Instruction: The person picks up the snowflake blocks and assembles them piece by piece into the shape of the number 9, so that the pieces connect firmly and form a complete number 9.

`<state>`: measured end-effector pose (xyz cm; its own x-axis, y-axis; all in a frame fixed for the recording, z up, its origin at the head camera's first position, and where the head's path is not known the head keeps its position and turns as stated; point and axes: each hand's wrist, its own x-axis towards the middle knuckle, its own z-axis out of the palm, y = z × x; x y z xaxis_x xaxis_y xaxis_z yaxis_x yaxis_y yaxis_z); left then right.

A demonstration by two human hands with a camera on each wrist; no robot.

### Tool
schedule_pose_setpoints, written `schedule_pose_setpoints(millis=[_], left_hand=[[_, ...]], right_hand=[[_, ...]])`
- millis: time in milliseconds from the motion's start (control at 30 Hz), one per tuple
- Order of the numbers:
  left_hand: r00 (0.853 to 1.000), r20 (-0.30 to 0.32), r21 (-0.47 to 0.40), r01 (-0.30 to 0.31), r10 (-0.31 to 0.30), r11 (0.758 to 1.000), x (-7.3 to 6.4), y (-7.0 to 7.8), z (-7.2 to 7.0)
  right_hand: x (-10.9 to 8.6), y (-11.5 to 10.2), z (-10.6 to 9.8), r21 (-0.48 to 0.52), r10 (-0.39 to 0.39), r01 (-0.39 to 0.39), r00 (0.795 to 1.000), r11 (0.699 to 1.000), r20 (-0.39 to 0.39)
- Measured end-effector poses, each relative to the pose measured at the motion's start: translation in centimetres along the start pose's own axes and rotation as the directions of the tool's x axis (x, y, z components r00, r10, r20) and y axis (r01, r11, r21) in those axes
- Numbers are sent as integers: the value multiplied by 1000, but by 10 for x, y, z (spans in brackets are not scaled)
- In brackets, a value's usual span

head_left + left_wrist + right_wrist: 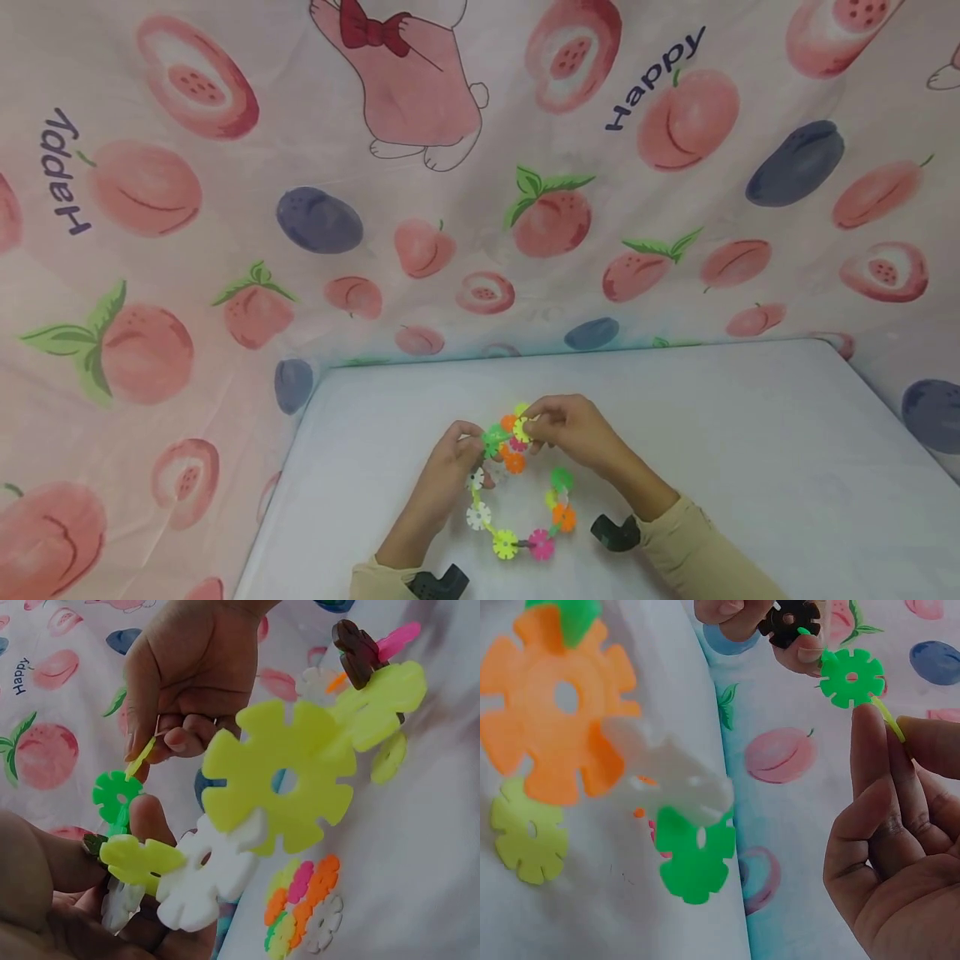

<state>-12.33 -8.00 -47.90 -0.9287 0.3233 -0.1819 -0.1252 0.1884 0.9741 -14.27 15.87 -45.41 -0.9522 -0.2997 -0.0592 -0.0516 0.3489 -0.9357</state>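
Slotted flower-shaped plastic discs are linked into a curved chain, including a pink disc (pixel 542 544) and a white disc (pixel 478 516). My left hand (pixel 446 471) holds one end, with a dark disc (pixel 791 621) between its finger and thumb. Beyond that disc sits a green disc (pixel 852 678), near the left fingertips. My right hand (pixel 581 429) pinches a yellow disc (pixel 889 721) between thumb and finger, its edge meeting the green disc. The chain's other end finishes at another green disc (pixel 696 859), hanging free below my right wrist.
Several loose discs lie in a group on the white table, among them an orange disc (pixel 513 461). Black devices sit at both wrists, such as the right one (pixel 615 533). A fruit-print cloth (pixel 450 200) rises behind the table (pixel 712 433).
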Motion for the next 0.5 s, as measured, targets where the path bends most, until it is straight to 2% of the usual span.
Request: schedule_pose_setpoints(millis=[233, 400, 500], left_hand=[[999, -37, 93, 2, 1, 996, -1, 1, 4], [997, -79, 103, -9, 17, 995, -1, 3, 9], [994, -102, 106, -12, 23, 994, -2, 5, 11]], right_hand=[[-3, -4, 3, -36, -13, 12, 1000, 999, -20], [-2, -2, 4, -73, -52, 50, 998, 996, -24], [-2, -1, 4, -54, -74, 73, 997, 996, -11]])
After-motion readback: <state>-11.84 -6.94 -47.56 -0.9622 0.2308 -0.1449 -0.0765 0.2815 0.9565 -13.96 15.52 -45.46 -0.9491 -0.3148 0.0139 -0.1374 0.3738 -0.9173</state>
